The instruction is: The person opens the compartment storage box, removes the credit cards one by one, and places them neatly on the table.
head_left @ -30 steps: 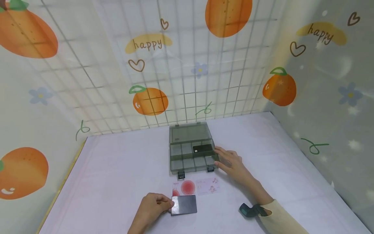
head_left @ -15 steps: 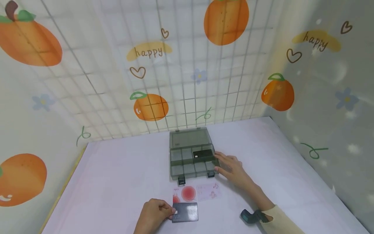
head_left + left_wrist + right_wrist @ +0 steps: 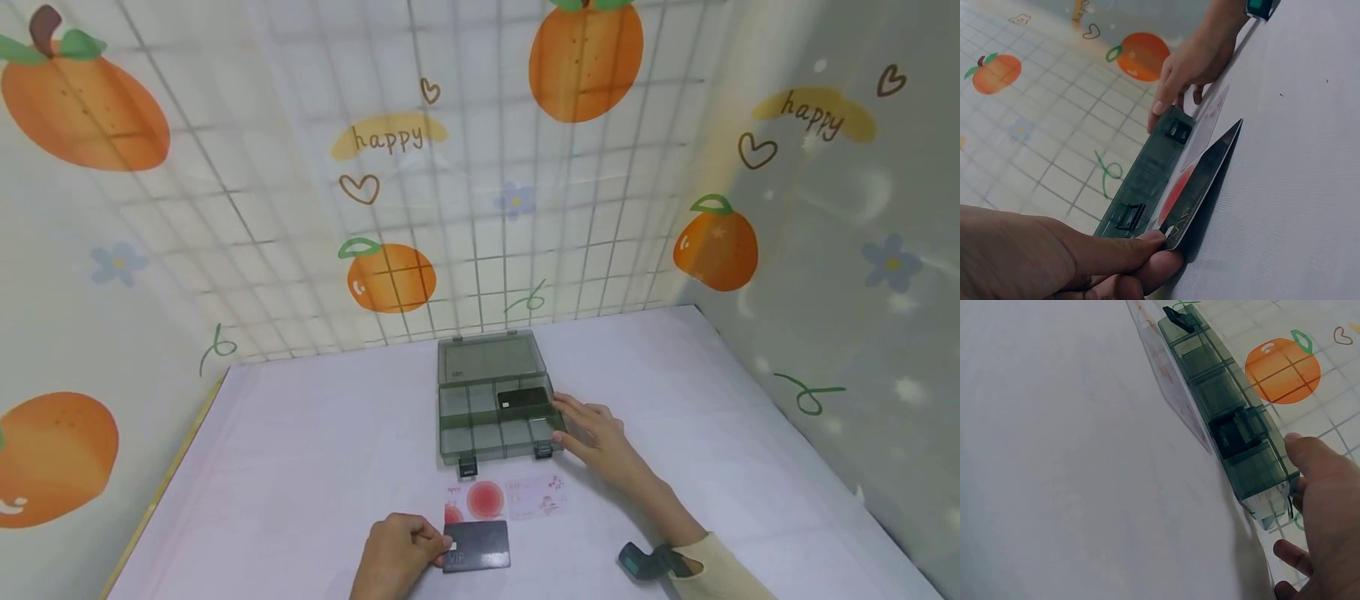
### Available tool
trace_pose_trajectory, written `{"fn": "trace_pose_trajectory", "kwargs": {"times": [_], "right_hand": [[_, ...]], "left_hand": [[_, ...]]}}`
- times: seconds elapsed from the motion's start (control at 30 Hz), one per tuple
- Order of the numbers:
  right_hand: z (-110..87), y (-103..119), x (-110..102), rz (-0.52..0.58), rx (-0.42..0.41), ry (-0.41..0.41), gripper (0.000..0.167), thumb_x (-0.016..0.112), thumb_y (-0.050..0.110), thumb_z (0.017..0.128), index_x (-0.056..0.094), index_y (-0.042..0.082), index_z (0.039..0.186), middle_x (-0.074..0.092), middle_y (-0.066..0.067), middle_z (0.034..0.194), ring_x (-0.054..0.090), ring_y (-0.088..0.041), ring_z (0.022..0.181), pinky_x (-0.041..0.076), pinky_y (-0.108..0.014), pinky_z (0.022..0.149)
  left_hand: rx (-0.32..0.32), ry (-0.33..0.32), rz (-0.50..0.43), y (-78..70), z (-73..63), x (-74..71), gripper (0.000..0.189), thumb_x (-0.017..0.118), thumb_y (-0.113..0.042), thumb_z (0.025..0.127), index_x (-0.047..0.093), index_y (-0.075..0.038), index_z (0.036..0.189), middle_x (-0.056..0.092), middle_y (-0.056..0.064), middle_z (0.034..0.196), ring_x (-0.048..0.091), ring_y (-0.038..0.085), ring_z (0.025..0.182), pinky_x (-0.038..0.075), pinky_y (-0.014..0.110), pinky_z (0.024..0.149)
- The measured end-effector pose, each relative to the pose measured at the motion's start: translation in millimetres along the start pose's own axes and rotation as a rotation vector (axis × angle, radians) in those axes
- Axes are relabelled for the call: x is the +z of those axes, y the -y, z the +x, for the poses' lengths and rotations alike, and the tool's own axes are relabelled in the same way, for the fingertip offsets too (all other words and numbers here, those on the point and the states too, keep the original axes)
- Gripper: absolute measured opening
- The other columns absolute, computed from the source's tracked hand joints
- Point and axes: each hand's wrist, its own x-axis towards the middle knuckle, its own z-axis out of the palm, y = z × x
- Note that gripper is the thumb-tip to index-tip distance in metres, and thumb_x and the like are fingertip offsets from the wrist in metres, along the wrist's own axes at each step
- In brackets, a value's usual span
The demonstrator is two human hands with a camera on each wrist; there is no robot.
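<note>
My left hand (image 3: 397, 552) pinches the left edge of a dark card (image 3: 477, 547) marked VIP between thumb and fingers. In the left wrist view the card (image 3: 1207, 181) is tilted, casting a shadow on the table. Behind it lie a card with red circles (image 3: 484, 500) and a pale pink card (image 3: 537, 497), side by side. A translucent green compartment box (image 3: 486, 437) stands beyond them, lid raised. One of its back compartments holds a black card (image 3: 523, 398). My right hand (image 3: 603, 437) touches the box's right side, thumb near the front corner, fingers fairly straight.
Two dark latches (image 3: 467, 467) stick out from the box's front edge. A dark wrist device (image 3: 643, 562) sits below the right sleeve (image 3: 720, 567). A printed curtain (image 3: 480, 208) rises behind the white table (image 3: 322, 450).
The head view has shifted, so the scene sits lower in it. The dark card's tilt has changed and its VIP lettering now shows. The right hand stays at the box.
</note>
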Motion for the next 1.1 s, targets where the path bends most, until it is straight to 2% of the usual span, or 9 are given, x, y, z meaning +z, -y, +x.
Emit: {"fn": "trace_pose_trajectory", "kwargs": {"times": [0.37,0.57,0.7,0.9,1.1], "right_hand": [[-0.1,0,0,0.000,-0.004,-0.010,0.059,0.064,0.045,0.097,0.051,0.020,0.149,0.039,0.010,0.157,0.039,-0.029,0.130,0.024,-0.060,0.094],[0.1,-1,0,-0.002,-0.011,-0.006,0.059,0.064,0.046,0.097,0.051,0.021,0.149,0.038,0.011,0.157,0.040,-0.027,0.128,0.025,-0.056,0.093],[-0.1,0,0,-0.007,-0.013,-0.002,0.059,0.063,0.046,0.097,0.050,0.022,0.149,0.038,0.011,0.157,0.041,-0.027,0.127,0.026,-0.053,0.092],[-0.2,1,0,-0.006,-0.020,-0.011,0.058,0.064,0.044,0.097,0.051,0.020,0.149,0.040,0.007,0.157,0.041,-0.029,0.127,0.028,-0.054,0.091],[0.0,0,-1,0.002,-0.023,-0.009,0.059,0.064,0.043,0.098,0.050,0.018,0.149,0.040,0.006,0.157,0.040,-0.028,0.128,0.027,-0.054,0.091]], "left_hand": [[-0.003,-0.008,-0.009,-0.4,-0.9,-0.1,0.020,0.083,-0.024,0.081,0.070,-0.015,0.068,0.063,-0.010,0.053,0.054,0.009,0.058,0.038,0.026,0.056],[-0.061,-0.020,0.038,-0.1,0.0,-0.3,0.020,0.083,-0.024,0.082,0.071,-0.015,0.069,0.060,-0.008,0.053,0.050,0.011,0.059,0.037,0.030,0.059],[-0.053,-0.038,0.055,-1.3,-0.3,-2.3,0.022,0.082,-0.025,0.083,0.069,-0.016,0.068,0.059,-0.008,0.053,0.048,0.011,0.058,0.037,0.029,0.058],[0.029,-0.145,0.023,-8.0,9.4,-8.7,0.017,0.079,-0.025,0.086,0.072,-0.017,0.072,0.063,-0.011,0.058,0.049,0.008,0.058,0.039,0.026,0.056],[0.061,-0.226,-0.065,-19.1,31.2,-13.9,0.013,0.078,-0.028,0.088,0.075,-0.019,0.080,0.066,-0.013,0.064,0.057,0.008,0.062,0.046,0.024,0.059]]}}
